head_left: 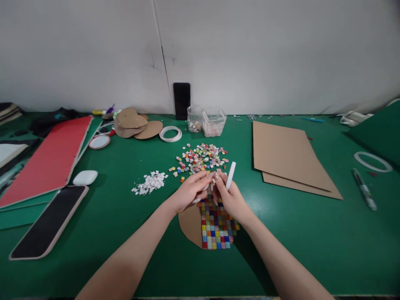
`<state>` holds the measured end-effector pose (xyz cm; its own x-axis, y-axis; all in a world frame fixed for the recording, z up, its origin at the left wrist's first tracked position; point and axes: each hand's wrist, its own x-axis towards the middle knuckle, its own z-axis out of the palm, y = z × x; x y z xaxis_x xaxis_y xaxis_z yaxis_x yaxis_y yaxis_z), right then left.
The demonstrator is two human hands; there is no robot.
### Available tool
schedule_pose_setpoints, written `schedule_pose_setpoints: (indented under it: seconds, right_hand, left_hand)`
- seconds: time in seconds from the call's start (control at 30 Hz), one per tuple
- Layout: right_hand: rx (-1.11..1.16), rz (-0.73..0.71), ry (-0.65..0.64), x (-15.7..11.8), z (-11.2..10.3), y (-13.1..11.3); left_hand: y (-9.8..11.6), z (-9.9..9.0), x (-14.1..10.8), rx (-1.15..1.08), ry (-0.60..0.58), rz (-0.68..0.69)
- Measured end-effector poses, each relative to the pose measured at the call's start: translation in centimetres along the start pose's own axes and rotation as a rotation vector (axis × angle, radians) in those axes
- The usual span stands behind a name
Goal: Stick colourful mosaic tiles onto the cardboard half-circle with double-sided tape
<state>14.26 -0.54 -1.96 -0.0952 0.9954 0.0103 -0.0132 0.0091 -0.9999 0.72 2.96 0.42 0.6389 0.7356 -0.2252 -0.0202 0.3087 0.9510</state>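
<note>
on the left of the green table [118, 229], the way is blocked by the dark phone [48, 225], the white case [85, 177] and the red board [51, 156], but between this phone and the round cardboard piece [190, 225] there is a free strip, which only the left forearm crosses. toward the wall [265, 58], the loose colored tiles [203, 157], the tape roll [170, 134] and the two clear containers [214, 122] stand in the way, while a bare lane goes between these tiles and the cardboard sheets [284, 154], and the surface near the front right edge is open beside the right forearm.
</note>
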Motion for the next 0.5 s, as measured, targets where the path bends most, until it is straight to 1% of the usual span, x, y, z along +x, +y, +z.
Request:
schedule_pose_setpoints:
  seconds: [0.1,0.23,0.33,0.4,0.5]
  right_hand:
    - [0.021,-0.003,-0.013,0.0,0.0,-0.1]
    - [0.055,-0.018,-0.032,-0.1,0.0,-0.4]
    - [0.104,0.000,-0.012,-0.1,0.0,-0.7]
    - [0.131,0.013,0.027,0.0,0.1,-1.0]
    - [0.156,0.011,0.092,0.2,0.1,-1.2]
  left_hand:
    - [0.2,0.1,-0.1,-0.036,0.017,-0.006]
    - [0.5,0.2,-0.3,-0.143,0.006,0.011]
    - [0.3,0.3,-0.2,-0.181,0.003,0.009]
    - [-0.1,0.3,0.1,-0.181,0.036,0.008]
    - [-0.8,-0.1,0.5,-0.131,0.136,0.024]
